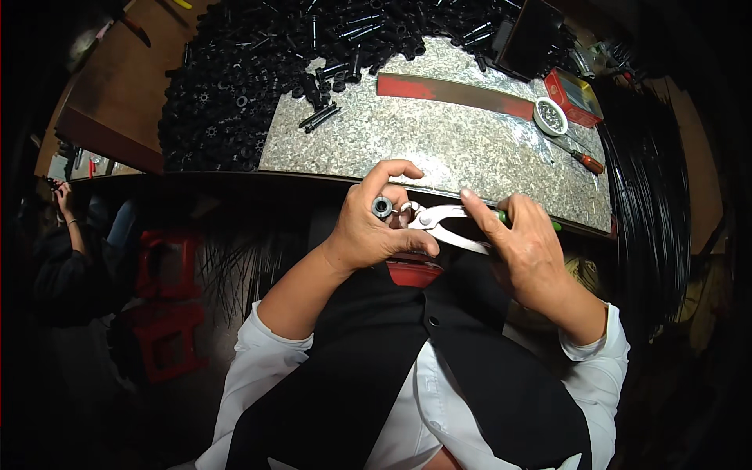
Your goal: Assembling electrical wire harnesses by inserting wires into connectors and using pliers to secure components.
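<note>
L hand [362,223] grips blk tubular pt [381,207]; R hand [529,244], abt 3 o'clock of it, holds pliers [426,220]. Blk pts pile [215,102] at 11 o'clock, wht bowl [537,122] w/ shiny bits [552,116] at 2.

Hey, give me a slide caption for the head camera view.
Left hand holding a small round part, right hand holding pliers, at a bench heaped with black parts.
</note>
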Motion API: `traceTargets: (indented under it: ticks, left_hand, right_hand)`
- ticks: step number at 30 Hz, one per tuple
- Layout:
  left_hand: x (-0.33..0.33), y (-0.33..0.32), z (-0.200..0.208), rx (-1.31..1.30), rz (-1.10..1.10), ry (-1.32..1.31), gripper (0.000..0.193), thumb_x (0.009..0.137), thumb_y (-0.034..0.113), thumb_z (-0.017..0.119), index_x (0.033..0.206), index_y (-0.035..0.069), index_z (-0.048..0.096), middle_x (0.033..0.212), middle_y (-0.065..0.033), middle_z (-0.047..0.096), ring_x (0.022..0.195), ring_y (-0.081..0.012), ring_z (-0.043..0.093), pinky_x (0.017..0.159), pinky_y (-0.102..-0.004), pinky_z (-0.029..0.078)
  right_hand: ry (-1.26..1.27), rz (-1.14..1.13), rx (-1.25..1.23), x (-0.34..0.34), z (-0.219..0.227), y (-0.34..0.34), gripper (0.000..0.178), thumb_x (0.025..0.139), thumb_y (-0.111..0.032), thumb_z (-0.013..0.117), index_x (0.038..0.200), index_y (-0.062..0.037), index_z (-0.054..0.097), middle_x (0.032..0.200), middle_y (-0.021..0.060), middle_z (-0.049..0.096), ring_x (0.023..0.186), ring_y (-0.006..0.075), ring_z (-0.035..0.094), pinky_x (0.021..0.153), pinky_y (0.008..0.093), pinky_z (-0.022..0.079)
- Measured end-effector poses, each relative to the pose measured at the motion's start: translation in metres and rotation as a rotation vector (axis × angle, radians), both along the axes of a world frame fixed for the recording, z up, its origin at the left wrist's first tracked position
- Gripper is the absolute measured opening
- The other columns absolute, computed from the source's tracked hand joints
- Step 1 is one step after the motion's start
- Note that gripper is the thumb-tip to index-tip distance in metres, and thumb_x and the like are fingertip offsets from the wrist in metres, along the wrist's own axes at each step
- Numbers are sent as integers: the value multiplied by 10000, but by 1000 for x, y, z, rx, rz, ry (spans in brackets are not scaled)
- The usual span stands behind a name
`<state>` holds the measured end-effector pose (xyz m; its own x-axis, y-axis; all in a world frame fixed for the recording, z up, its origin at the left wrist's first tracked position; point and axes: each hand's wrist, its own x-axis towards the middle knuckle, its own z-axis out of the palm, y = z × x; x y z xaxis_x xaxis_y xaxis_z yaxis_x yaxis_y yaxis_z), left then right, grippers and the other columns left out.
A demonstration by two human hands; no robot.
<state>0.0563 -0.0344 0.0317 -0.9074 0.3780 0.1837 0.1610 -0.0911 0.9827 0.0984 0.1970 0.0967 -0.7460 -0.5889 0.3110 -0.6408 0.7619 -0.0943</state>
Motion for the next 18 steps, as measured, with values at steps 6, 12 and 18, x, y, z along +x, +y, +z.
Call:
traceTargets:
  ticks: [6, 12, 18]
  left_hand:
    - [-1, -5, 3, -36, -62, 26, 845, 503, 275, 941, 1168, 25, 483, 578, 57, 501, 542, 5, 432, 511, -156, 296]
    - [2, -6, 5, -82, -133, 86, 744, 601, 216, 907, 1168, 7, 471, 644, 50, 538, 579, 12, 440, 538, -146, 308]
    - [6, -3, 5, -60, -102, 78, 589, 696, 104, 804, 1159, 4, 454, 669, 29, 583, 579, 11, 458, 545, -145, 327]
  right_hand:
    - [-60, 5, 68, 11, 6, 4, 609, 767, -75, 666, 1352, -155, 513, 704, 74, 421, 564, 200, 471, 486, 336, 390]
    - [-86, 34, 69, 15, 10, 1, 615, 774, -74, 659, 1364, -138, 496, 694, 69, 415, 561, 191, 472, 474, 335, 389]
    - [-85, 12, 64, 18, -2, -4, 616, 780, -62, 644, 1371, -137, 487, 687, 59, 405, 562, 184, 465, 468, 325, 386]
